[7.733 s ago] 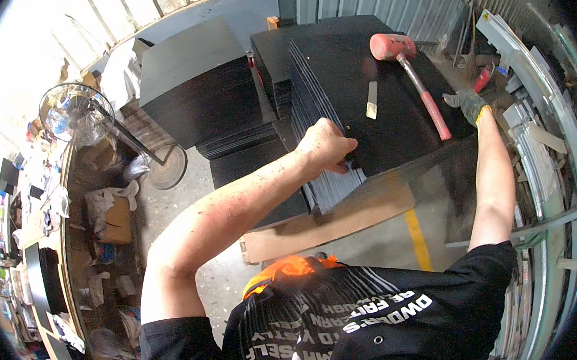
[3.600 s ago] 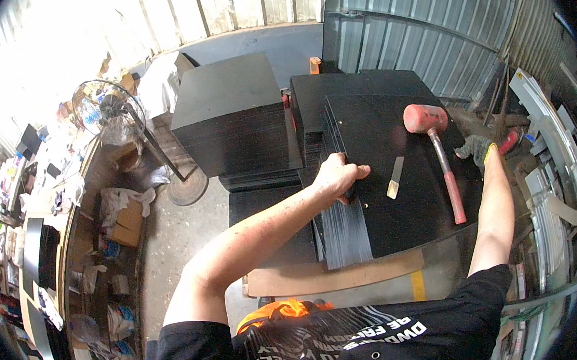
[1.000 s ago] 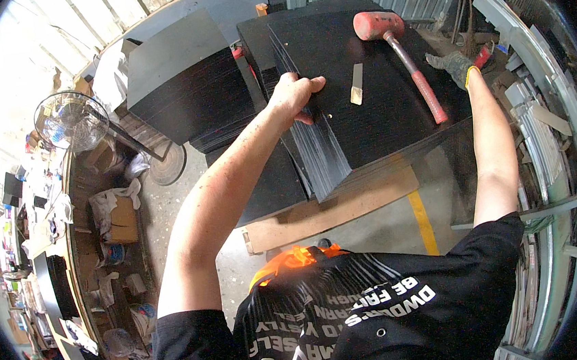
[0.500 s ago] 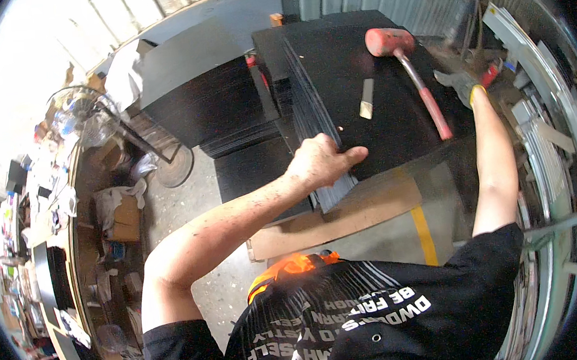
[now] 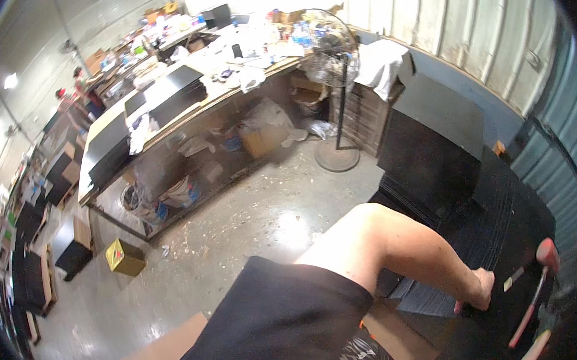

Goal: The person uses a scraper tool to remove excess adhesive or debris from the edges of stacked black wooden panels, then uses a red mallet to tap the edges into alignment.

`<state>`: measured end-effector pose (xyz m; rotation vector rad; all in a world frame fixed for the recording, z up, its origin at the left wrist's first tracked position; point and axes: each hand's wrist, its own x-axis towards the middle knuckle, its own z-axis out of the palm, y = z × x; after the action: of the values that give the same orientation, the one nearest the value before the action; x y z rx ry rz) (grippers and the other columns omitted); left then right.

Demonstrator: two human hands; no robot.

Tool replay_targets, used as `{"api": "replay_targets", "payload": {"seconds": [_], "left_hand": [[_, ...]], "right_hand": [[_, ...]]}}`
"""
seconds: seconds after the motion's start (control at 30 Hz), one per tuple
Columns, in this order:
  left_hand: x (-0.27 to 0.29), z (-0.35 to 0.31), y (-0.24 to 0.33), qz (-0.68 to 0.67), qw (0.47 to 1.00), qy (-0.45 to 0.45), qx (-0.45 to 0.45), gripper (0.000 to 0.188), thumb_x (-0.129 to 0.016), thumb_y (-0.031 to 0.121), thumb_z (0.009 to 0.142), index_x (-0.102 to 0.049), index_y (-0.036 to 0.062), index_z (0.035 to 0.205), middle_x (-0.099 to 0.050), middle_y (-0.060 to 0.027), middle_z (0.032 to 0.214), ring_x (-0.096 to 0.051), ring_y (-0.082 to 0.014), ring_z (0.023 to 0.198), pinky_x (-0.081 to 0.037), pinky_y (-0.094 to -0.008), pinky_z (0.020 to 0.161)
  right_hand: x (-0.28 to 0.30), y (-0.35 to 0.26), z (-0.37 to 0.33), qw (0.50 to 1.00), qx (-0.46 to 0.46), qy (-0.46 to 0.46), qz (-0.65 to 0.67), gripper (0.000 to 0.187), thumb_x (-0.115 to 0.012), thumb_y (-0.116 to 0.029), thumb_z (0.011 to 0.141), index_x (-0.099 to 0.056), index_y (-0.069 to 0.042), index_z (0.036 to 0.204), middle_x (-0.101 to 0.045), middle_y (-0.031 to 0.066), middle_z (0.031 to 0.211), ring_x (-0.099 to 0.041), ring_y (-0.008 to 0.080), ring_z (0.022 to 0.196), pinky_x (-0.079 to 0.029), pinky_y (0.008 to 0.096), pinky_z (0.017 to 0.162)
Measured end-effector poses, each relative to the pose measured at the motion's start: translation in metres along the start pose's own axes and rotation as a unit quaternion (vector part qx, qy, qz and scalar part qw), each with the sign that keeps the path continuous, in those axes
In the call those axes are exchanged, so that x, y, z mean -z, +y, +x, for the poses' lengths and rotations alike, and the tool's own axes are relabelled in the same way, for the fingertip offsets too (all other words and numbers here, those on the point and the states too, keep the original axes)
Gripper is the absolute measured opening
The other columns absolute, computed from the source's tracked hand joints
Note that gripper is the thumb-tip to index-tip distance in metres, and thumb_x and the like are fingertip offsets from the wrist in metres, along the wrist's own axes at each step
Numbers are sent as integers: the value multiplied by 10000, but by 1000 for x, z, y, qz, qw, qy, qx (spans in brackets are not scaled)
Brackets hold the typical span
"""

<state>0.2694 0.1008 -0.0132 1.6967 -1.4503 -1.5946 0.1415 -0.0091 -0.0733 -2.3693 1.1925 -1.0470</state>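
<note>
My bare left hand [image 5: 478, 290] lies at the edge of a stack of thin black boards [image 5: 443, 297], its fingers curled down against them and partly hidden. Just beyond it, on the black top surface, rests a small flat strip [image 5: 515, 278] with a pale end. A mallet with a red head [image 5: 547, 253] and a red-gripped handle lies to the right of the strip. At the lower right only the wrist of my right hand [image 5: 541, 341] shows, with a yellow glove cuff. The fingers of that hand cannot be made out.
A tall black stack [image 5: 430, 147] stands beyond my left arm, near a pedestal fan [image 5: 340, 155]. A long cluttered workbench [image 5: 226, 93] runs across the left. A yellow tin [image 5: 125, 257] stands on the floor, and cardboard [image 5: 166, 355] lies nearby. Corrugated metal wall rises at right.
My view has swung left, bringing the workbench and floor into sight. The mallet and both hands now appear farther right and lower. The right hand has mostly left clear view.
</note>
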Motion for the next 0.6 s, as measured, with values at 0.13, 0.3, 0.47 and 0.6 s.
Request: {"api": "replay_targets", "payload": {"seconds": [0.13,0.3,0.47,0.6], "left_hand": [[-19,18,-4,-12,997,40,-61,298,-701,123,796,-624,-76,1004,-664,-186,939,-689,-335,834,-616,-412,522],[-10,0,12,-86,995,-34,23,599,-906,404,615,-662,99,1069,-645,-26,1114,-571,-158,1116,-449,-267,923],[-24,32,5,55,993,101,-20,253,-769,198,687,-724,44,883,-701,-130,864,-682,-255,826,-560,-362,664],[-20,-20,19,-4,995,103,-9,205,-757,141,681,-735,28,850,-713,-149,814,-700,-269,756,-576,-378,608]], "right_hand": [[-46,-28,-7,998,0,-56,30,444,-691,-117,814,-598,-43,1242,-568,93,1305,-508,231,1209,-360,339,1044],[-75,-53,-10,993,-2,-101,53,429,-683,-122,820,-600,-39,1233,-572,96,1297,-513,234,1201,-365,341,1038],[-101,-73,-10,986,7,-148,79,415,-675,-127,826,-603,-35,1224,-576,100,1288,-518,237,1193,-370,342,1032],[-102,-70,-16,985,-12,-153,81,404,-669,-132,831,-606,-32,1217,-580,103,1282,-522,239,1187,-374,343,1027]]}}
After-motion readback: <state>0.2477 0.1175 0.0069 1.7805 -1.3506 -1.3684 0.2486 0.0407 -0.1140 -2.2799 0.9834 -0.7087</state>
